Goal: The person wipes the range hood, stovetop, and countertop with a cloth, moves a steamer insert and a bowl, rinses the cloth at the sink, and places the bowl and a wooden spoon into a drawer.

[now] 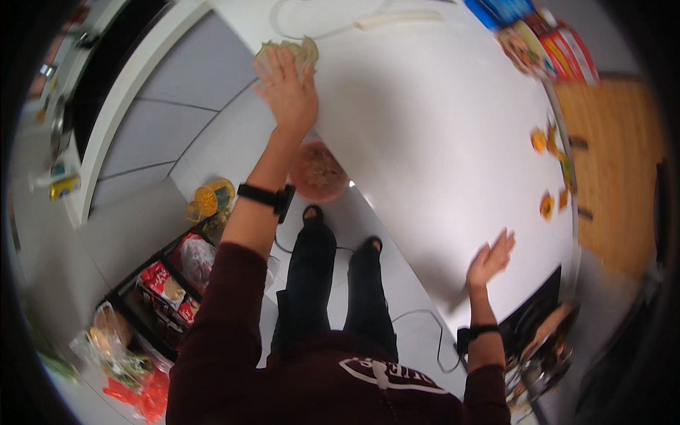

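Observation:
At the far end of the white countertop [425,133], near its left edge, my left hand [289,95] grips a crumpled, pale greenish cloth [307,53]. Its fingers are spread over the cloth, and part of it is hidden beneath them. My right hand [490,260] is empty, its fingers extended, over the near right part of the countertop. It casts a shadow there. Below my left forearm, a pink bin [305,190] with scraps in it stands on the floor beside the counter.
Food packets [568,53] lie at the far right, and a pale stick-like thing [398,20] at the back. Small orange decorations [547,207] line the right edge. A dark rack [127,297] with packets and an oil bottle [215,196] stand left. A cable [438,329] crosses the floor.

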Tool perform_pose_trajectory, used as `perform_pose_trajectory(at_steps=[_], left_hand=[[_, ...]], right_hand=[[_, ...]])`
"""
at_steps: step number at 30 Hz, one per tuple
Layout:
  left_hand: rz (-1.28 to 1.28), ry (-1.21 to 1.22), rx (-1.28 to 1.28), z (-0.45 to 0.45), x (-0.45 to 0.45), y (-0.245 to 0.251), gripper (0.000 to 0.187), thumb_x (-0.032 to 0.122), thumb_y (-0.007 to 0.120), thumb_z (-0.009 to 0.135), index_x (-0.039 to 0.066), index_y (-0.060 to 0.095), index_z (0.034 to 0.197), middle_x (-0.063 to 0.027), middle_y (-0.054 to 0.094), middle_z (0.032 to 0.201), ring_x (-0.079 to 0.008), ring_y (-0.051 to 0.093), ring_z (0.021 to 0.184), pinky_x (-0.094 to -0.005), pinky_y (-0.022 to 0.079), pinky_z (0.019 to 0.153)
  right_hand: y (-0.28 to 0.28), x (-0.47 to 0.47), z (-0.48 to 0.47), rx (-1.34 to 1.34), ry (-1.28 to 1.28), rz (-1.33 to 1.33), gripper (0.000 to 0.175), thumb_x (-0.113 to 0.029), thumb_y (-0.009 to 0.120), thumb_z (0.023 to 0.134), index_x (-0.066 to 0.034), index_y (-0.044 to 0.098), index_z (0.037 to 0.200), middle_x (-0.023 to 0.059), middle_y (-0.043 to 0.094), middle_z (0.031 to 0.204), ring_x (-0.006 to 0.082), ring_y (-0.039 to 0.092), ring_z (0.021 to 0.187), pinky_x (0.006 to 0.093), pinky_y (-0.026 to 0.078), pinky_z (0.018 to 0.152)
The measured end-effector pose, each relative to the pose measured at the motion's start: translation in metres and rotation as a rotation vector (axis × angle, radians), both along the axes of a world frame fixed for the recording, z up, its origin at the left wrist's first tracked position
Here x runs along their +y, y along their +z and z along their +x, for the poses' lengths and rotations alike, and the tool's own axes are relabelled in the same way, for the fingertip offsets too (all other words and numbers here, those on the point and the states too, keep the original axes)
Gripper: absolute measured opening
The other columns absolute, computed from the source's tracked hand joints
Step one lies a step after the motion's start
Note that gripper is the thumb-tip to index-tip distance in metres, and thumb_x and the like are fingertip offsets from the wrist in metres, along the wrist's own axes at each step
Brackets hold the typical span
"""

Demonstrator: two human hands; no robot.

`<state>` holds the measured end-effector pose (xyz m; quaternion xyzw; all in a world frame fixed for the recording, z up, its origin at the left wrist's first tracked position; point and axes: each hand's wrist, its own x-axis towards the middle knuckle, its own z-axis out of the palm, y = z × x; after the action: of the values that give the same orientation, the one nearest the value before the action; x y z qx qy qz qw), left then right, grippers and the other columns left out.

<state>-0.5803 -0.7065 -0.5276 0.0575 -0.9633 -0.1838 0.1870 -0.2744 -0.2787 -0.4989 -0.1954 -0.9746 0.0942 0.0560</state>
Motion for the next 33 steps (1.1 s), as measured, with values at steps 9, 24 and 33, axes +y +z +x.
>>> perform_pose_trajectory(at_steps=[9, 24, 33], left_hand=[[0.015, -0.777, -0.339, 0.189, 0.178, 0.044, 0.057, 0.02, 0.059, 0.082, 0.009, 0.046, 0.137, -0.0169, 0.042, 0.143, -0.04, 0.032, 0.136, -0.0592, 0.025, 0.107], [-0.078, -0.659, -0.121, 0.1, 0.119, 0.042, 0.055, 0.024, 0.056, 0.09, 0.011, 0.041, 0.142, -0.0197, 0.034, 0.148, -0.0444, 0.031, 0.134, -0.0497, 0.027, 0.108], [0.018, -1.042, -0.251, 0.249, 0.258, 0.047, 0.064, 0.028, 0.06, 0.085, 0.009, 0.039, 0.143, -0.0164, 0.035, 0.149, -0.0363, 0.027, 0.139, -0.0501, 0.021, 0.113]], right_hand=[[0.007, -0.005, -0.001, -0.025, -0.081, 0.027, 0.062, -0.026, 0.047, 0.092, -0.015, 0.029, 0.15, 0.0126, 0.018, 0.158, 0.0327, 0.011, 0.146, 0.0573, 0.006, 0.112], [0.003, -0.003, 0.0, 0.026, -0.095, 0.042, 0.061, -0.029, 0.047, 0.093, -0.0154, 0.029, 0.149, 0.0117, 0.017, 0.158, 0.0319, 0.009, 0.147, 0.0578, 0.004, 0.112], [0.001, 0.005, 0.003, -0.031, -0.115, -0.025, 0.056, -0.026, 0.047, 0.094, -0.0152, 0.033, 0.148, 0.0106, 0.021, 0.158, 0.0317, 0.012, 0.146, 0.0551, 0.003, 0.113]])
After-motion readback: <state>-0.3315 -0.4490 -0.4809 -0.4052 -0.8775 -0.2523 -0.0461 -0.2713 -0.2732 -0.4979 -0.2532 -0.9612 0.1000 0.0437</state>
